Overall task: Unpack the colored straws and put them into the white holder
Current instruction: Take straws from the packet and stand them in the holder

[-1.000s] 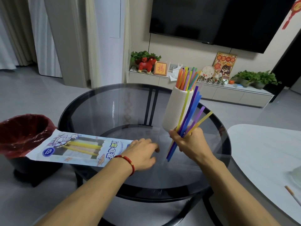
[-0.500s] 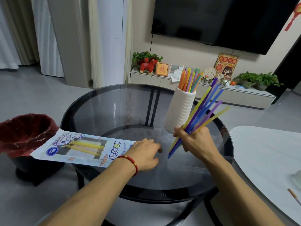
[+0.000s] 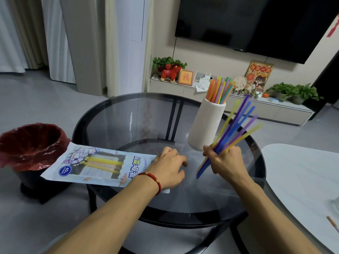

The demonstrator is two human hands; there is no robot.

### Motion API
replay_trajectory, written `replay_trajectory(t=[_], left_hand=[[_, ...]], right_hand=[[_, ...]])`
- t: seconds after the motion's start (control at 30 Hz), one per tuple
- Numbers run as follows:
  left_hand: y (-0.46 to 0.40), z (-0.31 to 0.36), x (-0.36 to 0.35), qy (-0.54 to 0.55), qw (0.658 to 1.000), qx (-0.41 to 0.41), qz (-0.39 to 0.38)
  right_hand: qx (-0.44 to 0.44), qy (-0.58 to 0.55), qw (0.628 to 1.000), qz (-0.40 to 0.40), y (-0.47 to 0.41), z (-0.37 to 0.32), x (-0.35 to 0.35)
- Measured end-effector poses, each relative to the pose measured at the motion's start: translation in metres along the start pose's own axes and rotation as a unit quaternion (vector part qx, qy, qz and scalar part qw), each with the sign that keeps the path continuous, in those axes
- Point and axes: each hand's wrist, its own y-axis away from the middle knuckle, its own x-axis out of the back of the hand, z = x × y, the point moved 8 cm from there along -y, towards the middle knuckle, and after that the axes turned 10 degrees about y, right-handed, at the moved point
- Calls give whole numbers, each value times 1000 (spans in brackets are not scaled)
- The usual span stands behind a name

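Straws [image 3: 236, 125] look light, thin, slick and splay easily: right hand [image 3: 226, 160] fists the bunch near its lower end, just beside the white holder [image 3: 205, 127], left hand [image 3: 167, 166] rests loosely curled on the packet [image 3: 95, 162], so pinch mid-length to steer tips in.

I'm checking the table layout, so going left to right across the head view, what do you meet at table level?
Red-lined bin → straw packet → left hand → white holder → right hand with its fanned bunch of straws → white side table.
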Motion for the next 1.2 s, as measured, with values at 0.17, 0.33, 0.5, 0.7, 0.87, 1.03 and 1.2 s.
replay_trajectory(t=[0.17, 0.33, 0.5, 0.7, 0.87, 1.03, 1.2], left_hand=[[-5, -1, 10, 68, 995, 28, 66], [-6, 2, 18, 84, 989, 20, 124], [-6, -2, 21, 91, 987, 22, 132], [-4, -1, 23, 88, 988, 17, 128], [-2, -1, 26, 81, 989, 23, 123], [-1, 0, 28, 87, 989, 28, 117], [-1, 1, 27, 87, 989, 31, 112]], right_hand=[[-37, -218, 964, 148, -25, -10, 49], [2, -264, 935, 235, -81, -40, 101], [-11, -138, 950, 280, -120, -57, 114], [-36, -20, 964, 264, -145, -72, 110], [-89, -21, 961, 260, -155, -69, 109], [-153, -34, 952, 262, -149, -59, 106], [-162, -46, 945, 279, -142, -59, 102]])
